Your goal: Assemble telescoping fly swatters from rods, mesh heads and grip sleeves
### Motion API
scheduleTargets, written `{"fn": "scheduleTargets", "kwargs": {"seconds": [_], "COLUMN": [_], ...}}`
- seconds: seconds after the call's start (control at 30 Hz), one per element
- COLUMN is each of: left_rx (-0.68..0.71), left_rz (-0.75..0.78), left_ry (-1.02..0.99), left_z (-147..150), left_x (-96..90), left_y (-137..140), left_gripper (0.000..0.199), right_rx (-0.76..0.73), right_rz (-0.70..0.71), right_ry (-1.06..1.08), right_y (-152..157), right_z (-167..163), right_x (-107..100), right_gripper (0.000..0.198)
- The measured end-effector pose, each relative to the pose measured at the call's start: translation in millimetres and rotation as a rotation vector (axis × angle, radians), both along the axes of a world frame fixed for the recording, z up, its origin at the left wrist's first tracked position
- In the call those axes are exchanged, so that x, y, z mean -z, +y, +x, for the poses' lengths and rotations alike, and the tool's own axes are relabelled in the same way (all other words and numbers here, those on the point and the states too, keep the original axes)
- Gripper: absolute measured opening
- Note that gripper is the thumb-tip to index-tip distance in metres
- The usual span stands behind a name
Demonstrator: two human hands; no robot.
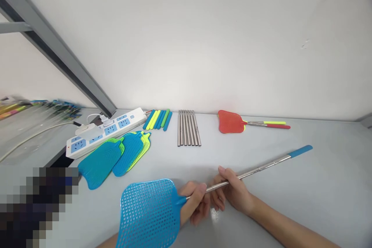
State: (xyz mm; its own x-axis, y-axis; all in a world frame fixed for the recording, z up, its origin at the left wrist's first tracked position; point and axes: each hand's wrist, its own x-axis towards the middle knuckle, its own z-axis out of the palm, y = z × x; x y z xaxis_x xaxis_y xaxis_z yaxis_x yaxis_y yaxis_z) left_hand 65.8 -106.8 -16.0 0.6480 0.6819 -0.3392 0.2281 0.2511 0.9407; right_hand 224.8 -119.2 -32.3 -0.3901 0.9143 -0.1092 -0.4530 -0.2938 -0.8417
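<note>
A blue fly swatter with an extended metal telescopic rod and a blue grip is held across the front of the table. My left hand is closed around the thin end of the rod, just beside the swatter head, which hides part of the wrist. Farther along the rod, my right hand pinches the metal between thumb and fingers. The grip end points up and to the right, away from both hands.
Loose blue, green and yellow swatter heads lie at left beside a white power strip. Behind are coloured grips, several metal rods and stacked swatters, the top one red. A wall bounds the table.
</note>
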Motion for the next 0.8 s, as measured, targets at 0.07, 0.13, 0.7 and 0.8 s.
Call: {"fn": "scheduleTargets", "kwargs": {"seconds": [0.07,0.13,0.7,0.8], "left_rx": [0.034,0.052,-0.064,-0.089], "left_rz": [-0.007,-0.015,0.034,0.047], "left_ry": [-0.03,-0.053,-0.156,-0.161], "left_z": [0,1,13,14], "left_x": [-1.5,-4.0,-4.3,-2.2], "left_y": [-1,0,16,17], "left_gripper": [0.054,0.054,0.055,0.052], "right_rx": [-0.027,-0.046,0.126,0.188], "right_rz": [0.026,0.061,0.05,0.033], "right_ry": [-0.046,-0.079,-0.049,-0.025], "right_y": [-1,-2,6,7], "right_z": [0,0,-4,-4], "right_x": [2,5,-1,-4], "right_gripper": [0.062,0.065,0.056,0.052]}}
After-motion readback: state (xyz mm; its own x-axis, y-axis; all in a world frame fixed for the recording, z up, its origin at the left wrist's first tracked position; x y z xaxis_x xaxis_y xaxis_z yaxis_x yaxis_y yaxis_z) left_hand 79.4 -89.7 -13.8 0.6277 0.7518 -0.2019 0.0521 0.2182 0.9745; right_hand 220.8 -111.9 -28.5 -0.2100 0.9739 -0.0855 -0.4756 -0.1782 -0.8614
